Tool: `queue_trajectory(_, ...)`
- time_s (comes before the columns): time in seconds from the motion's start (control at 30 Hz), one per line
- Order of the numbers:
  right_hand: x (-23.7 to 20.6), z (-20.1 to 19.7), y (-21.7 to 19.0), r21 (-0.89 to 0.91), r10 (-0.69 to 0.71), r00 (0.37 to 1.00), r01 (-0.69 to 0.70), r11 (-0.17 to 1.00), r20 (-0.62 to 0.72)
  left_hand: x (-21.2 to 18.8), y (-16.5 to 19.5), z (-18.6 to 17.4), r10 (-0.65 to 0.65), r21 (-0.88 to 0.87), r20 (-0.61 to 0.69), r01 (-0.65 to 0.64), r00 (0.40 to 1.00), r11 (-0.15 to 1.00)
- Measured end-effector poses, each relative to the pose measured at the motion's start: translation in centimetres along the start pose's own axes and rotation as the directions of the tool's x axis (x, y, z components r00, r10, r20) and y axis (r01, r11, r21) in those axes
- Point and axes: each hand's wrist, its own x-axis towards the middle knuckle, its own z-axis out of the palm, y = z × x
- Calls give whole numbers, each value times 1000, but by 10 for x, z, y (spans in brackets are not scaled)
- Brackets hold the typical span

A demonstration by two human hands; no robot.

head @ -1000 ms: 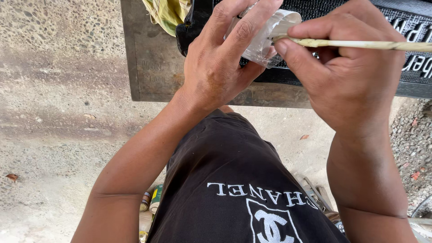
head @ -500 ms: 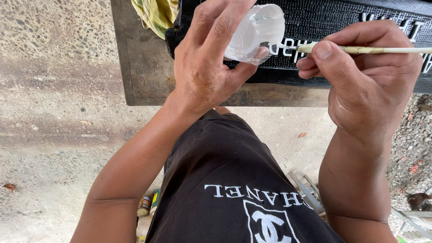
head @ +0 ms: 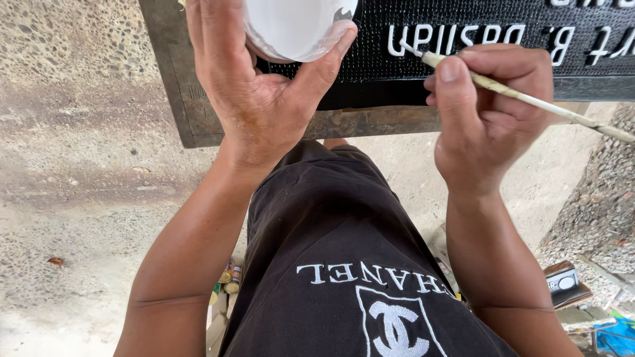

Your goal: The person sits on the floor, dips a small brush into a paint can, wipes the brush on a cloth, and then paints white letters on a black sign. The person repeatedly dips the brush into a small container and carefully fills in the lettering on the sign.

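Left hand (head: 254,99) is up at the far left, fingers wrapped round a small clear plastic cup of white paint (head: 297,26), thumb pressed on its side. The cup sits over the black stone slab w/ raised white letters (head: 476,39). To the right, the right hand (head: 486,116) pinches a thin pale wooden brush (head: 529,99), fingers closed tight. Brush tip touches a white letter. Small paint tins (head: 228,281) lie on the ground near the legs.
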Motion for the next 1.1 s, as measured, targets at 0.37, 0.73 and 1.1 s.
queue_trajectory(0.37, -5, 11, 10, -153, -36, 998, 29, 988, -46, 1, 5, -7, -2, -7, -10, 2, 1000, 1000)
queue_trajectory(0.73, -8, 10, 9, -199, -40, 999, 36, 979, -19, -1, 7, -12, -40, -2, 32, 40, 999, 999)
queue_trajectory(1.1, -5, 12, 8, -201, -41, 999, 36, 979, -19, -1, 6, -13, -45, -20, 43, 46, 998, 999)
